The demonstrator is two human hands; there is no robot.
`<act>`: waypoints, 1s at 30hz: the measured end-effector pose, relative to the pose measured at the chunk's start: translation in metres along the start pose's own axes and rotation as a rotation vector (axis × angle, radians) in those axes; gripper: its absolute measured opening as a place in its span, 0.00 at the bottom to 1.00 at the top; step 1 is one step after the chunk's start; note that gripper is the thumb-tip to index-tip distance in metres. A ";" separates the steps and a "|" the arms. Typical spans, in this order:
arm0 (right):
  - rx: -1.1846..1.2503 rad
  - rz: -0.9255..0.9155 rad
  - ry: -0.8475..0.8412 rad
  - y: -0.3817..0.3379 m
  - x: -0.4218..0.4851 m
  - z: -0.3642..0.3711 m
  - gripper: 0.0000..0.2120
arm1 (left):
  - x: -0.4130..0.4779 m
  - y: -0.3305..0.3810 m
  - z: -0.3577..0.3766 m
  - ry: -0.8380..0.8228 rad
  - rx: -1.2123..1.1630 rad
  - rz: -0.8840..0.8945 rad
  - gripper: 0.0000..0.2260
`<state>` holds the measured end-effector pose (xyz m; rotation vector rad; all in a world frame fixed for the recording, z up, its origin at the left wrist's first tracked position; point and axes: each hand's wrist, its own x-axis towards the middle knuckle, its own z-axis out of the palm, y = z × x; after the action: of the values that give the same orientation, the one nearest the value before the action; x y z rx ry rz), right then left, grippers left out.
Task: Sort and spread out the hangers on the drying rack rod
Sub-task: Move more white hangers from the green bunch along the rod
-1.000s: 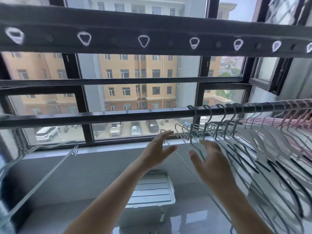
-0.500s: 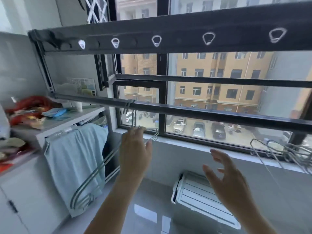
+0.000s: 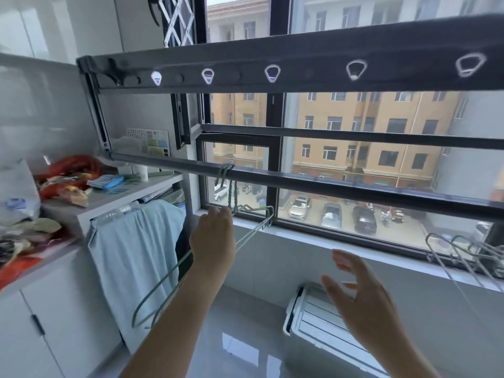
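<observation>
The dark drying rack rod runs across the window from left to right. A small bunch of pale green wire hangers hangs by its hooks near the rod's left part. My left hand is raised to this bunch and grips it just under the hooks; its fingertips are hidden behind the hand. My right hand hovers lower right, fingers spread, holding nothing. Another bunch of hangers shows at the right edge.
A wide dark upper bar with ringed holes runs above the rod. A light blue cloth hangs off a cluttered white cabinet shelf at left. A white plastic box sits on the floor below my right hand.
The view has swung left, from the crowded hangers at the right to the rod's left part. My left hand has reached the left bunch and taken hold of it. My right hand stays free.
</observation>
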<state>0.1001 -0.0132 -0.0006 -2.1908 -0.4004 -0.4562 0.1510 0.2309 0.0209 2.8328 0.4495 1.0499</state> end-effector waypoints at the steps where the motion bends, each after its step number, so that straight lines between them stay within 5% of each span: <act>1: 0.005 0.007 0.002 0.003 -0.002 -0.002 0.21 | 0.000 0.001 0.002 0.008 0.004 -0.004 0.07; 14: -0.018 0.003 0.039 0.025 -0.008 -0.013 0.21 | 0.030 0.035 0.014 0.106 -0.150 0.068 0.04; 30: -0.005 0.204 0.076 0.077 -0.005 -0.028 0.22 | -0.019 0.091 0.068 -0.047 -0.335 0.413 0.05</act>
<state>0.1238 -0.0818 -0.0394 -2.1843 -0.1323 -0.4263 0.2033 0.1398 -0.0262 2.6885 -0.3059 0.9973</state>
